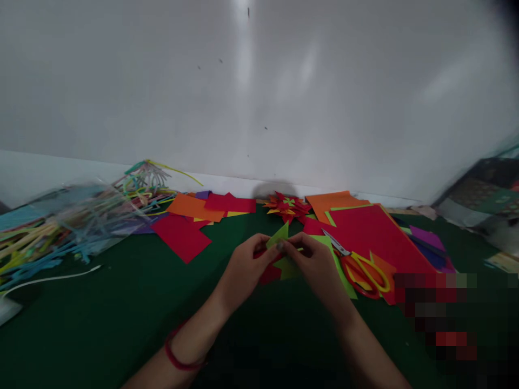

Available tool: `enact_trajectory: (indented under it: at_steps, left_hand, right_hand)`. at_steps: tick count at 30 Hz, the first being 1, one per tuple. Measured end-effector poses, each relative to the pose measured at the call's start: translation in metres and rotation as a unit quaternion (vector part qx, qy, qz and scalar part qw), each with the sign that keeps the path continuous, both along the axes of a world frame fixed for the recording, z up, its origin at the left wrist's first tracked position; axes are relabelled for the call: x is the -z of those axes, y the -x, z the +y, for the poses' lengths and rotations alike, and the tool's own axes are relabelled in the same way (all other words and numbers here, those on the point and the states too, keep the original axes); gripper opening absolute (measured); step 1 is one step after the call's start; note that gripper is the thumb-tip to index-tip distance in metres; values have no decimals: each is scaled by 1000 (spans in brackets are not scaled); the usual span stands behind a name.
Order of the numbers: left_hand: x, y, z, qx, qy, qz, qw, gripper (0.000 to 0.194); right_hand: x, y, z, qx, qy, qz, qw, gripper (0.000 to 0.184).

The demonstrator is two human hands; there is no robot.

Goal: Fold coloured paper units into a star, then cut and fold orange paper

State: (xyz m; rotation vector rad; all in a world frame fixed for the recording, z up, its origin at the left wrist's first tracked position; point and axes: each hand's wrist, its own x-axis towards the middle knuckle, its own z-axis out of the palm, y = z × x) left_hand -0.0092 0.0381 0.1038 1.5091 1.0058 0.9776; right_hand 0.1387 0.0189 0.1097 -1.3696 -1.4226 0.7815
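Observation:
My left hand (247,267) and my right hand (314,265) meet over the dark green table (121,302), both pinched on a small folded paper piece (281,251) of light green and red. A green point of it sticks up between my fingertips. A red band circles my left wrist. Behind the hands lies a finished star-shaped paper flower (287,206) in red, orange and green.
Red-and-yellow scissors (360,270) lie right of my hands on red paper sheets (377,235). Orange and red squares (194,216) sit at the back left. A heap of coloured strips under clear plastic (73,221) fills the far left. A white wall stands behind.

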Motion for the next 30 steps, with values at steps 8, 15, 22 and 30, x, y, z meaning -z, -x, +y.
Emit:
enact_trajectory:
  at_steps: [8, 15, 22, 30]
  left_hand:
    - [2, 6, 6, -18, -48, 46, 998, 14]
    - [1, 6, 4, -46, -46, 54, 996, 16]
    - [-4, 8, 6, -10, -68, 74, 995, 17]
    - [-4, 6, 2, -80, -132, 115, 981, 23]
  right_hand:
    - [1, -1, 1, 41, -12, -7, 999, 25]
    - [1, -2, 2, -8, 1, 5, 1000, 22]
    - [6, -5, 3, -16, 6, -2, 1000, 25]
    - [3, 2, -1, -5, 16, -5, 1000, 28]
